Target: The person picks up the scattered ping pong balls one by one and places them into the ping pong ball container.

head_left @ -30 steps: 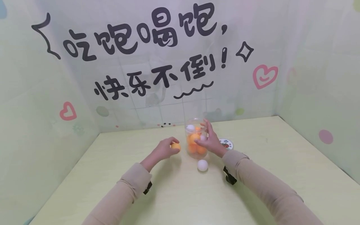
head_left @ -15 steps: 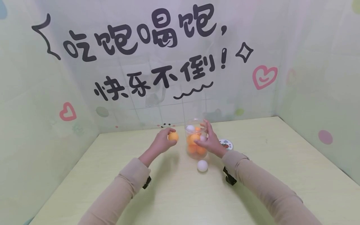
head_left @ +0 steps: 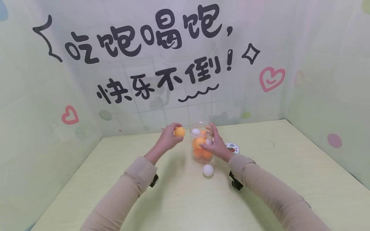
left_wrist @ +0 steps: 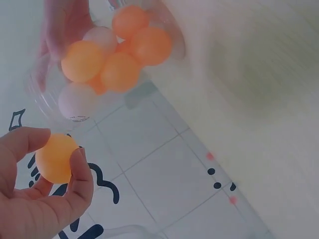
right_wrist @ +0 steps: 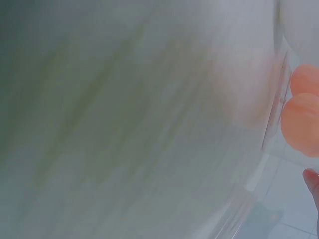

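Observation:
Between thumb and fingertips my left hand [head_left: 167,138] pinches an orange table tennis ball [head_left: 179,132], held in the air just left of the jar's rim. The clear jar [head_left: 200,125] stands upright on the table, with several orange and white balls inside. My right hand [head_left: 218,147] grips its right side, thumb in front and fingers behind. A loose white ball [head_left: 208,170] lies on the table before the jar. In the left wrist view the pinched ball [left_wrist: 56,162] is apart from the jar's open end. Only a fingertip [right_wrist: 311,180] of the right hand shows in its wrist view.
A round printed disc [head_left: 232,148] lies behind the right wrist, partly covered by it. The pale wooden table [head_left: 179,205] runs back to a printed curtain wall [head_left: 162,115], with more curtain at both sides.
My left hand has lifted the orange ball from low beside the jar up to about rim height. The right hand, the jar and the loose white ball stay put.

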A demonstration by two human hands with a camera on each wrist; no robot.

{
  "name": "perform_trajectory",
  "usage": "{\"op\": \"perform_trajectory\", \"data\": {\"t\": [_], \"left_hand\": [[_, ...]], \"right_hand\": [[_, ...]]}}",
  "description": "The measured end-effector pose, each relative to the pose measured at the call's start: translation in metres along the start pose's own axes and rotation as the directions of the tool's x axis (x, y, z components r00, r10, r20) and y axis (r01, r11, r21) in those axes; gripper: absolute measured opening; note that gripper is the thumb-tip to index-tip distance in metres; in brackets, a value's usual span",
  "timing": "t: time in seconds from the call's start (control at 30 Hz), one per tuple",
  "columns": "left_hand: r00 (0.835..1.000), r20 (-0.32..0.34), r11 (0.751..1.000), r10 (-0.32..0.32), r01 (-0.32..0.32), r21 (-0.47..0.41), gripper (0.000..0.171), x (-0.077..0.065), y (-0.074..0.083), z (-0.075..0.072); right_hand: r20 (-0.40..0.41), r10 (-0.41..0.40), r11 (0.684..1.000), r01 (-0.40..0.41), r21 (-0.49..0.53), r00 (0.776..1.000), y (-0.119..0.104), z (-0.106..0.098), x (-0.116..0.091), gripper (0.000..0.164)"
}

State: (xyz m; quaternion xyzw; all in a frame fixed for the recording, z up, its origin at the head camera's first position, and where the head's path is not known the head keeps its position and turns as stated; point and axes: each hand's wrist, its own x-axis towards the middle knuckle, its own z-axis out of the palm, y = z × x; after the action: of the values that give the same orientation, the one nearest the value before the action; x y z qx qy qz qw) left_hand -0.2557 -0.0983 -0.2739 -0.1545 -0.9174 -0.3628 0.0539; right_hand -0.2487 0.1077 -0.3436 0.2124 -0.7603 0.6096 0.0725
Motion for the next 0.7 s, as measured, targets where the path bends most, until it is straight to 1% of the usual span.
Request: {"op": "perform_trajectory", "data": {"t": [0.17,0.3,0.37,0.47,0.5,0.6,0.7], "left_hand": [[0.999,-0.008,0.999,-0.033,0.033,-0.024,0.049,0.006,0.005,-0.002],[0.999,-0.013,0.999,-0.036,0.036,-0.007,0.048,0.009,0.005,-0.003],[0.999,-0.001,0.999,-0.041,0.041,0.022,0.048,0.01,0.002,-0.003],[0.996,0.038,0.992,-0.076,0.071,0.106,0.05,0.012,-0.009,0.0],[0.994,0.047,0.985,-0.1,0.093,0.143,0.051,0.013,-0.015,0.001],[0.984,0.062,0.959,-0.164,0.145,0.245,0.055,0.018,-0.033,0.008],[0.975,0.077,0.927,-0.206,0.17,0.335,0.06,0.03,-0.047,0.018]], "right_hand": [[-0.002,0.008,1.0,-0.008,-0.011,1.0,-0.001,0.0,0.002,0.088],[0.001,0.008,1.0,-0.008,-0.016,1.0,-0.002,0.0,0.005,0.088],[0.002,-0.002,1.0,0.002,-0.013,1.0,-0.002,0.0,0.006,0.088],[-0.001,-0.017,1.0,0.017,-0.017,1.0,-0.003,-0.001,0.008,0.088],[-0.003,-0.019,1.0,0.019,-0.018,1.0,-0.004,-0.001,0.008,0.088],[-0.007,-0.023,0.999,0.023,-0.024,1.0,-0.004,-0.002,0.008,0.088],[-0.017,-0.029,0.999,0.029,-0.032,0.999,0.009,-0.005,0.01,0.088]]}}
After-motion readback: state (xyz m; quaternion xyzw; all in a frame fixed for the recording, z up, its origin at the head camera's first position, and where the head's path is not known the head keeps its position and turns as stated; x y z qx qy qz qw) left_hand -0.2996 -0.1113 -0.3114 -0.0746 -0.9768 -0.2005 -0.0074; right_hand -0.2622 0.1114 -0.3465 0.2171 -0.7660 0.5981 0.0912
